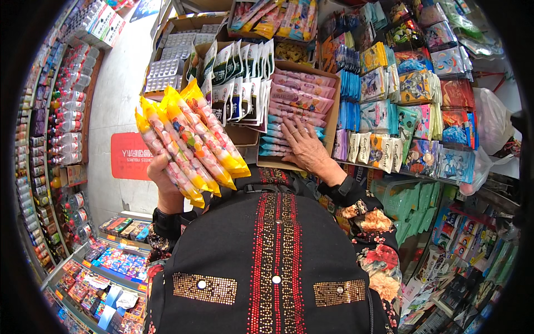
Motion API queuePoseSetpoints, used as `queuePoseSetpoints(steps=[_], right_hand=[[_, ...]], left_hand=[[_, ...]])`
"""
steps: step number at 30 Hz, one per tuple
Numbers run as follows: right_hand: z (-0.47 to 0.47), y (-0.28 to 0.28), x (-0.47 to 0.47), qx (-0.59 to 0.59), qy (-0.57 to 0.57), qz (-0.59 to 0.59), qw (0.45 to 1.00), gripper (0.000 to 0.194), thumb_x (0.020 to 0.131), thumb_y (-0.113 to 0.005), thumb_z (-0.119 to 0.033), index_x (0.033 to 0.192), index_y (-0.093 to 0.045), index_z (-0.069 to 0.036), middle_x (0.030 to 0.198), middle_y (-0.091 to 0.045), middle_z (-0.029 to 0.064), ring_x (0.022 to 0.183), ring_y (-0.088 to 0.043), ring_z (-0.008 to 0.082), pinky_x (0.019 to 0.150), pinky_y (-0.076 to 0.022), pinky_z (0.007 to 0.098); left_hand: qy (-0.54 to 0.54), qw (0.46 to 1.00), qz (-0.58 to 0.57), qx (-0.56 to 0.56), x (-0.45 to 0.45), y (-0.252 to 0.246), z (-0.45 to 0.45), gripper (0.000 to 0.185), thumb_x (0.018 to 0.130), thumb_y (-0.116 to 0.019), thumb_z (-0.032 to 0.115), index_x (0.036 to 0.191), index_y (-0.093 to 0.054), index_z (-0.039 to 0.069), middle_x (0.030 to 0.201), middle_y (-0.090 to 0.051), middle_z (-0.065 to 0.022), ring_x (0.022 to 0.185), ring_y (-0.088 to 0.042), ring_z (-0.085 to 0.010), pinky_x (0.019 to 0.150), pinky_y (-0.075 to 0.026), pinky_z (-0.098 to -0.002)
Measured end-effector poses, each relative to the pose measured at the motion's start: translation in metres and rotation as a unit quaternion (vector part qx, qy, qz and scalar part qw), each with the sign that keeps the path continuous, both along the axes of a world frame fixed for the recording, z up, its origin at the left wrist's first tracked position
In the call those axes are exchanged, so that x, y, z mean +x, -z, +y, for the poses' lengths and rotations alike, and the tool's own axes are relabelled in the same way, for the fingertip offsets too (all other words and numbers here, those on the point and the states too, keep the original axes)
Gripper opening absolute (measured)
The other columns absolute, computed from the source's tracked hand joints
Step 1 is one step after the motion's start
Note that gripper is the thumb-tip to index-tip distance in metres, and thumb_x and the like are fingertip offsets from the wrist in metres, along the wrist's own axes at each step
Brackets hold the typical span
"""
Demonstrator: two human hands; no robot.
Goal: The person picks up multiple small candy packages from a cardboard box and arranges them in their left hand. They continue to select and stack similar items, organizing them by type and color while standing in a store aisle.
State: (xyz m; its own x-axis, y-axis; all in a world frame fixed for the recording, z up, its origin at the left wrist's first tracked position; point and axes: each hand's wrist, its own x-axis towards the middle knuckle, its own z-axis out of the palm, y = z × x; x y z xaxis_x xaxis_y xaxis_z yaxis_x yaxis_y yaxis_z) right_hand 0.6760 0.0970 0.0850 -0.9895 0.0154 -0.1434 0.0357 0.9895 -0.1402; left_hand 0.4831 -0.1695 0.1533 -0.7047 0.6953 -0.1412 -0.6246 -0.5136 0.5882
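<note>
Several long yellow-ended candy packets (194, 140) are fanned out in my left hand (163, 177), which grips them near their lower left side. My right hand (306, 146) lies with spread fingers on blue packets (275, 140) in a cardboard box (332, 121). Pink packets (302, 92) fill the far part of that box. Left of it, black-and-white pouches (235, 89) stand in another cardboard box (249, 137), partly behind the yellow packets.
Hanging card packs (375, 92) line the right side. Blister-like silver packs (166, 69) and a box of colourful packets (275, 18) stand farther back. Bottles (69, 125) fill shelves at the left, beside a pale floor (110, 92). A display case (104, 288) is at the lower left.
</note>
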Motion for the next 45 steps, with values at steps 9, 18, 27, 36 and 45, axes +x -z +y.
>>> queuePoseSetpoints(steps=[9,18,27,36,45], right_hand=[[0.016,-0.055,-0.037,0.049,0.060,0.046,0.996,0.052,0.081,-0.063,-0.026,0.120,-0.046,0.003,0.129,-0.043,0.0247,0.119,-0.043,0.0402,0.096,-0.0382,0.0489],[0.151,-0.058,-0.199,-0.016,0.305,0.207,0.930,0.033,0.085,-0.053,-0.030,0.094,-0.063,0.000,0.090,-0.060,0.0248,0.089,-0.058,0.0393,0.077,-0.0480,0.0438],[0.229,0.014,-0.285,-0.023,0.400,-0.056,0.914,0.039,0.084,-0.054,-0.032,0.108,-0.062,-0.003,0.120,-0.051,0.0220,0.105,-0.053,0.0399,0.086,-0.0438,0.0495],[0.222,-0.009,-0.283,0.099,0.278,0.073,0.953,0.042,0.085,-0.047,-0.038,0.108,-0.060,-0.006,0.097,-0.063,0.0199,0.094,-0.058,0.0356,0.082,-0.0451,0.0483],[0.138,-0.135,-0.151,-0.312,0.274,0.240,0.877,0.027,0.081,-0.056,-0.022,0.088,-0.061,0.003,0.067,-0.058,0.0074,0.059,-0.052,0.0123,0.053,-0.0428,0.0290]], left_hand=[[-0.040,0.999,0.021,0.008,-0.001,0.001,0.006,0.081,0.066,-0.056,0.029,0.138,-0.023,0.011,0.131,-0.040,-0.0122,0.119,-0.044,-0.0280,0.101,-0.036,-0.0410],[-0.068,0.995,0.005,-0.069,-0.002,0.008,-0.005,0.084,0.067,-0.053,0.041,0.138,-0.022,0.010,0.130,-0.041,-0.0183,0.114,-0.048,-0.0337,0.098,-0.039,-0.0441],[-0.084,0.995,-0.046,-0.034,-0.017,0.010,-0.021,0.087,0.067,-0.060,0.044,0.136,-0.026,0.004,0.129,-0.040,-0.0273,0.114,-0.047,-0.0369,0.097,-0.040,-0.0452],[-0.086,0.991,-0.098,0.008,-0.027,0.001,-0.012,0.083,0.067,-0.062,0.032,0.137,-0.026,0.006,0.130,-0.042,-0.0162,0.116,-0.046,-0.0316,0.099,-0.038,-0.0447],[-0.028,0.996,-0.085,0.002,-0.030,0.004,-0.014,0.082,0.068,-0.061,0.033,0.137,-0.026,0.007,0.131,-0.042,-0.0159,0.117,-0.046,-0.0315,0.099,-0.038,-0.0449]])
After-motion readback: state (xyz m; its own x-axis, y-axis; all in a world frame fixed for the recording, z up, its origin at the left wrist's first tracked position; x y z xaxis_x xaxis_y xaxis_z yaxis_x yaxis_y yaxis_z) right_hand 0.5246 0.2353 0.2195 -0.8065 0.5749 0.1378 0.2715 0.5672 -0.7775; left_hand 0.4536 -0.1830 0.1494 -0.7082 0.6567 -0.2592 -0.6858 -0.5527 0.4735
